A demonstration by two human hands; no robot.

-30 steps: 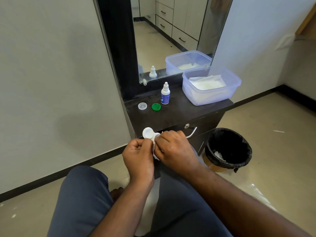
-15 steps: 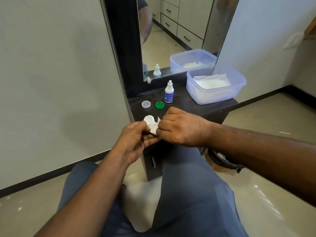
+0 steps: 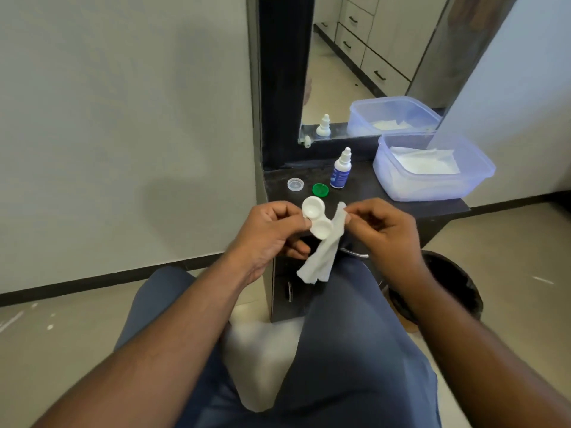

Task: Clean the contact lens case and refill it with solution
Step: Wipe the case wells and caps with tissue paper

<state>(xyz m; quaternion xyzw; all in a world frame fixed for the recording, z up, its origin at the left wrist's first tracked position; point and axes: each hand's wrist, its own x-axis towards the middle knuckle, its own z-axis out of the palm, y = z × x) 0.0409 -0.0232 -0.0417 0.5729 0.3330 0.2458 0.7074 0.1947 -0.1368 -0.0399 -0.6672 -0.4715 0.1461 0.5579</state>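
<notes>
Drying the case wells

My left hand (image 3: 272, 230) pinches the white twin-well plastic lens case (image 3: 316, 218); my right hand (image 3: 383, 228) pinches the white crumpled tissue (image 3: 323, 254) — twist a corner gently into each well.

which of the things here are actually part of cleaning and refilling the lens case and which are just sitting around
Part of the job:
- lens case, held in the left hand
- tissue, pinched by the right hand
- solution bottle
- green cap and clear cap on the counter
- tub of tissues

Just lying about:
- black bin on the floor
- mirror
</notes>
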